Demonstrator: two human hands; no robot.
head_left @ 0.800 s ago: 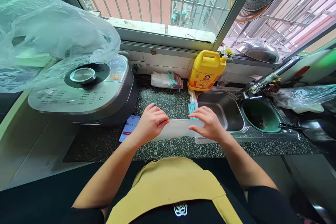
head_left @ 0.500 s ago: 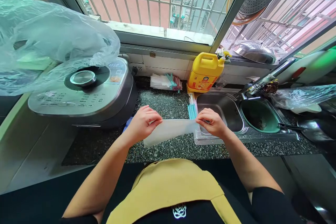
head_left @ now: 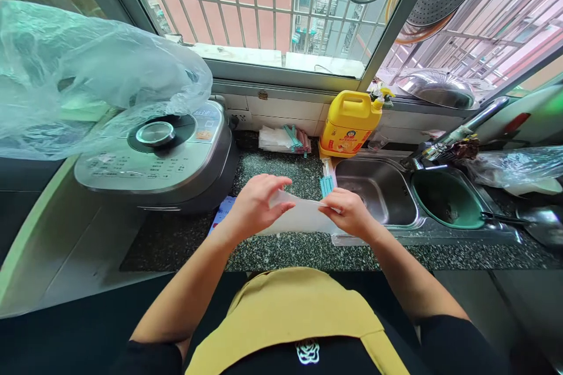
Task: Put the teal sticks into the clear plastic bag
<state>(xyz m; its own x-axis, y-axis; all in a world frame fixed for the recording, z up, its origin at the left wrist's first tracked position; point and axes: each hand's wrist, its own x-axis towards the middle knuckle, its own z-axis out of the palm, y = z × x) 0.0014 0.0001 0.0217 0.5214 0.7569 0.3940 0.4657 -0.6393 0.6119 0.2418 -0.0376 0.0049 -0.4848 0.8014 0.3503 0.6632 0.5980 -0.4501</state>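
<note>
A clear plastic bag (head_left: 303,218) is stretched between both hands just above the speckled dark counter (head_left: 281,252). My left hand (head_left: 255,206) pinches the bag's left end with thumb and fingers. My right hand (head_left: 349,212) pinches its right end, close to the sink's left rim. Several teal strips (head_left: 326,185) lie on the counter right behind the bag. A phone (head_left: 221,217) with a lit screen lies partly hidden under my left hand.
A grey electric cooker (head_left: 162,155) stands at the left, under a large crumpled plastic bag (head_left: 88,82). A yellow detergent jug (head_left: 348,124) and a stack of bags (head_left: 282,139) sit by the window wall. The steel sink (head_left: 378,193) holds a green basin (head_left: 446,206).
The bag was flat on the counter under both hands, then lifted and stretched. Now my hands have come closer together and the left thumb and fingers work at the bag's left end.
</note>
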